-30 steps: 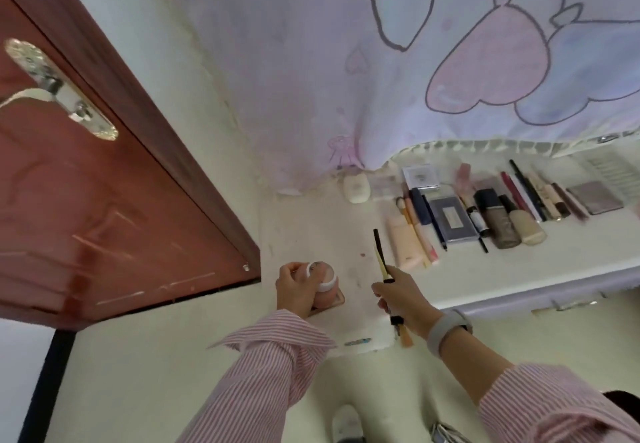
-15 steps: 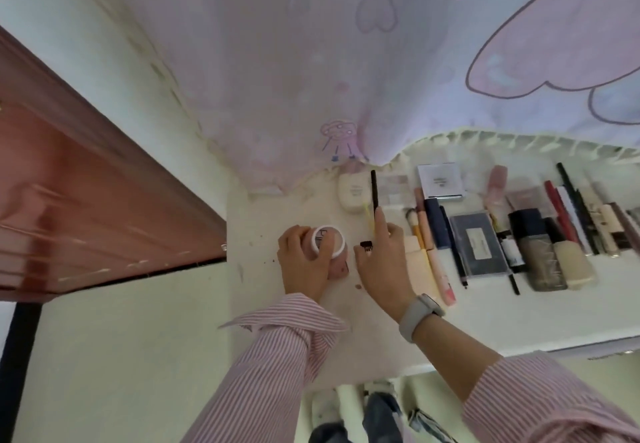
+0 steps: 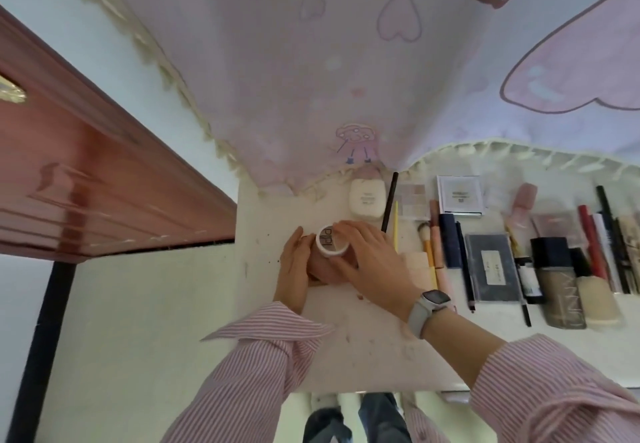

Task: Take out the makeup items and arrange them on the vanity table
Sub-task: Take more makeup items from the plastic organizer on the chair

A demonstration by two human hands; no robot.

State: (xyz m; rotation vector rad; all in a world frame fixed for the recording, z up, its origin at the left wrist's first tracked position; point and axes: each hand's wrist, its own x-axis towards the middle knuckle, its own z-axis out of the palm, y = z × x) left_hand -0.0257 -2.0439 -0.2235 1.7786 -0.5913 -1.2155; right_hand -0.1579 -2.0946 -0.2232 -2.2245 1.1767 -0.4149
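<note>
A small pink jar (image 3: pixel 320 269) with a white lid (image 3: pixel 329 241) stands near the left end of the white vanity table (image 3: pixel 346 342). My left hand (image 3: pixel 293 266) grips the jar's left side. My right hand (image 3: pixel 372 262) curls over its right side, fingertips on the lid's rim. A thin black stick (image 3: pixel 389 202) and a yellow one (image 3: pixel 396 231) lie free just right of my right hand. Further right lies a row of makeup: a white compact (image 3: pixel 367 200), a brush (image 3: pixel 427 245), a dark palette (image 3: pixel 491 271) and a foundation bottle (image 3: pixel 558 287).
A pink printed curtain (image 3: pixel 346 62) hangs over the table's back edge. A brown wooden door (image 3: pixel 104 183) stands close on the left. The table's front edge runs just above my legs (image 3: pixel 346 418).
My right hand carried the thin stick forward, set it down beside the white compact, then moved left onto the jar. My left hand stayed on the jar; the camera moved closer.
</note>
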